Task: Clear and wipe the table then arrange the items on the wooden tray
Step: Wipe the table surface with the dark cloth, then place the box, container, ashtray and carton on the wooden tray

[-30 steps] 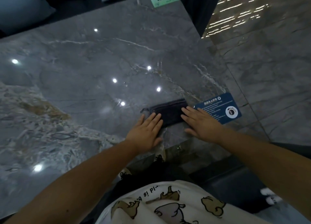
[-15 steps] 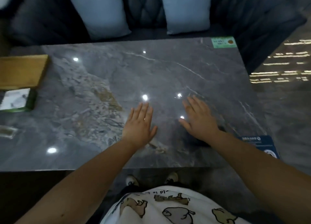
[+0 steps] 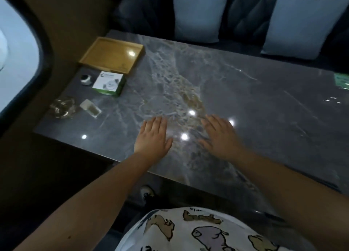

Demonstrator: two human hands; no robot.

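Note:
My left hand and my right hand lie flat with fingers spread over the near middle of the grey marble table; nothing shows in either. An empty wooden tray sits at the table's far left corner. In front of it stand a green-and-white box and a small dark round jar. Nearer the left edge lie a clear glass dish and a small white packet. No cloth is visible.
A dark sofa with two pale cushions runs behind the table. A green sticker lies on the table's right end. A brown wall and a window border the left side.
Both hands left the dark cloth at the table's right edge and moved left to the middle. The view swung left, bringing the tray and small items in; the cloth is out of sight.

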